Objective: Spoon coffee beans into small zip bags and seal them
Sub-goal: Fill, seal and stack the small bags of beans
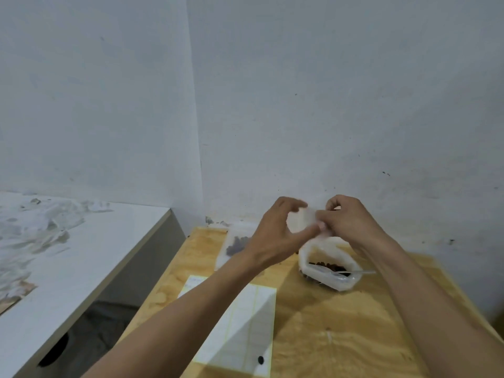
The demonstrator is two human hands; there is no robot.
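Observation:
Both my hands are raised above the far part of the wooden table (341, 323) and hold a small clear zip bag (301, 221) between them. My left hand (275, 233) pinches its left side with thumb and fingers curved round it. My right hand (346, 219) pinches its right edge. Whether the small bag holds beans is too blurred to tell. Below my hands a larger clear bag of coffee beans (328, 264) lies open, with a clear plastic spoon (351, 273) resting in it.
A zip bag holding beans (236, 245) lies flat at the table's far left. A stack of flat bags or sheets (240, 326) covers the near left, with one loose bean (261, 359) on it. A white counter (68, 255) stands left across a gap.

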